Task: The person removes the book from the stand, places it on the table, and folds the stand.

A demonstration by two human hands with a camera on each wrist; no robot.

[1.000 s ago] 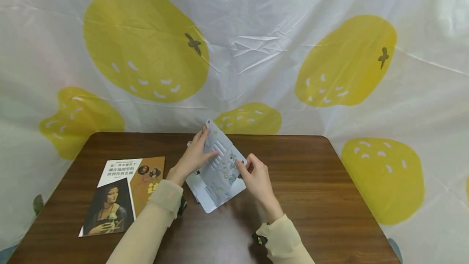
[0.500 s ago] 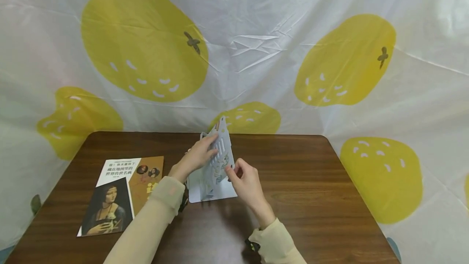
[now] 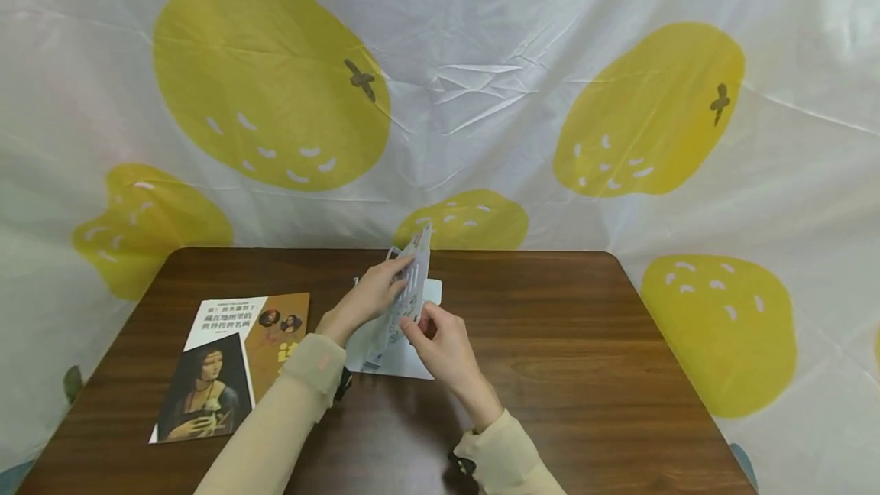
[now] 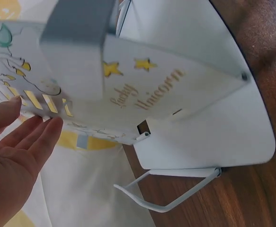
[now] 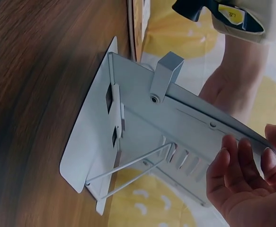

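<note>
Both hands are on a white metal book stand [image 3: 389,336] printed with a unicorn and stars. Its slotted panel [image 4: 152,82] tilts up from a flat base plate [image 4: 194,142]. In the head view my left hand [image 3: 367,292] grips the panel's upper part by the slots, thumb in front. My right hand [image 3: 445,346] pinches the panel's right edge, its fingers [image 5: 232,165] reaching the back face. A wire support [image 5: 128,165] runs from the base plate to the slots behind. A folded metal clip [image 5: 168,71] sticks out from the panel's edge.
A paperback book [image 3: 206,380] with a painted portrait on its cover lies left of the stand, beside the left forearm. The brown wooden table [image 3: 584,373] extends to the right. Behind its far edge hangs a white curtain [image 3: 474,136] with yellow fruit prints.
The stand has turned, so its printed panel went from facing me to nearly edge-on. My right hand moved left along with the panel's edge; the left hand kept its hold. The book stayed still.
</note>
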